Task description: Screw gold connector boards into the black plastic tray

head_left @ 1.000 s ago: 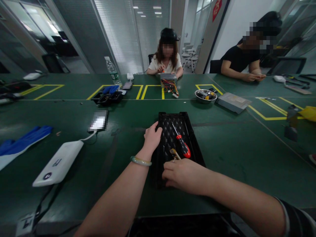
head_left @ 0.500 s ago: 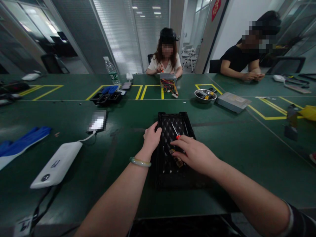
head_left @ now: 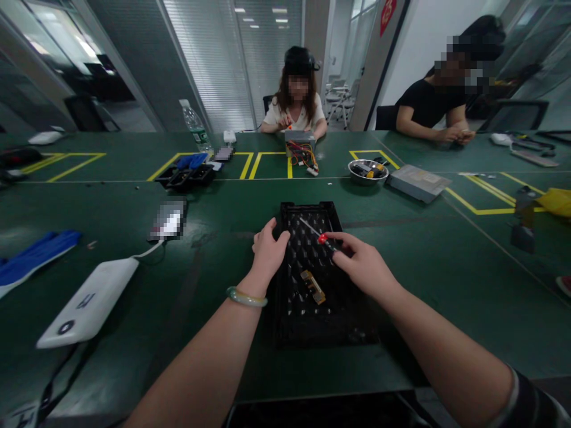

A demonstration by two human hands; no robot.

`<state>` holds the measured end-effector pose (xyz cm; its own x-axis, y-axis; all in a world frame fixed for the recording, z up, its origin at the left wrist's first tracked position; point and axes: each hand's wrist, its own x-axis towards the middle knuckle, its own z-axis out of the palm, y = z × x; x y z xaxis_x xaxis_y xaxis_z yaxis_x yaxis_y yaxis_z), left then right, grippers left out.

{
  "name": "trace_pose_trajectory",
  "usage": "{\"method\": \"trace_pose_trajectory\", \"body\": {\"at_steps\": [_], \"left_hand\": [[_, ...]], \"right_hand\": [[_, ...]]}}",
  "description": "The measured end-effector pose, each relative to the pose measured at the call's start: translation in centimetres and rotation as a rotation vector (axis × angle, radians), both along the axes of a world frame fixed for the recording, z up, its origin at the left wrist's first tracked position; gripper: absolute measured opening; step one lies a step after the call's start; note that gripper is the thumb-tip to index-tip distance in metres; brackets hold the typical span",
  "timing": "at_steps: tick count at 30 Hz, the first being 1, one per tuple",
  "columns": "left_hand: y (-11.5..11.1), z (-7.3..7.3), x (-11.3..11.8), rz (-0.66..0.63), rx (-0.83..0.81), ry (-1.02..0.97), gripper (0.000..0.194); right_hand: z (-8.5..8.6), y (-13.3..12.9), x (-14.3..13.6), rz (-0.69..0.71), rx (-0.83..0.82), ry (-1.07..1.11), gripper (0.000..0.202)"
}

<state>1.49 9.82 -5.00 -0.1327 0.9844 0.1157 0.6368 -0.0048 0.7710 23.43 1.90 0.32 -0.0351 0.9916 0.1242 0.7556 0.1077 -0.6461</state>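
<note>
A black tray (head_left: 303, 330) with a studded floor lies on the green table in front of me. My left hand (head_left: 269, 248) grips its left wall, thumb toward the inside. A screwdriver (head_left: 322, 238) with a red and black handle is held in my right hand (head_left: 359, 258) over the tray's right side, its thin shaft pointing up and left. Below the shaft, a small brown and gold part (head_left: 313, 288) rests on the tray floor, touched by neither hand.
A white power bank (head_left: 89, 303) is cabled to a phone (head_left: 168, 220) at left, near a blue glove (head_left: 40, 255). Farther back are a black parts tray (head_left: 185, 175), a bottle (head_left: 195, 128), a metal bowl (head_left: 368, 172) and a grey metal box (head_left: 418, 182). Two people sit across the table.
My right hand has lifted away from the small part and closed round the screwdriver, whose shaft now leans more to the left. The small part is fully uncovered. The view has shifted slightly.
</note>
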Motion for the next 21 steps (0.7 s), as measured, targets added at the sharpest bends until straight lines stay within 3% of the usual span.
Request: {"method": "trace_pose_trajectory", "body": {"at_steps": [3, 5, 7, 8, 11, 15, 21], "left_hand": [[-1.4, 1.5, 0.2, -0.022, 0.101, 0.062, 0.045], [-2.6, 2.9, 0.2, -0.16, 0.155, 0.108, 0.035], [-3.7, 4.2, 0.1, -0.427, 0.18, 0.164, 0.023], [-4.2, 4.8, 0.1, -0.624, 0.204, 0.224, 0.022], [-5.2, 5.6, 0.0, -0.985, 0.189, 0.366, 0.019], [-5.7, 5.7, 0.2, -1.081, 0.142, 0.491, 0.013], [-5.7, 5.8, 0.5, -1.098, 0.161, 0.537, 0.015]], "right_hand": [[-0.4, 0.9, 1.2, -0.073, 0.031, 0.185, 0.056], [-0.8, 1.4, 1.6, -0.11, 0.076, 0.384, 0.058], [-1.4, 1.7, 1.6, -0.084, 0.124, 0.605, 0.056], [-1.8, 1.7, 1.5, -0.046, 0.141, 0.685, 0.054], [-2.7, 2.0, 1.1, 0.064, 0.158, 0.753, 0.047], [-3.2, 2.2, 1.1, 0.112, 0.176, 0.747, 0.045], [-3.2, 2.3, 1.4, 0.132, 0.193, 0.711, 0.044]]}}
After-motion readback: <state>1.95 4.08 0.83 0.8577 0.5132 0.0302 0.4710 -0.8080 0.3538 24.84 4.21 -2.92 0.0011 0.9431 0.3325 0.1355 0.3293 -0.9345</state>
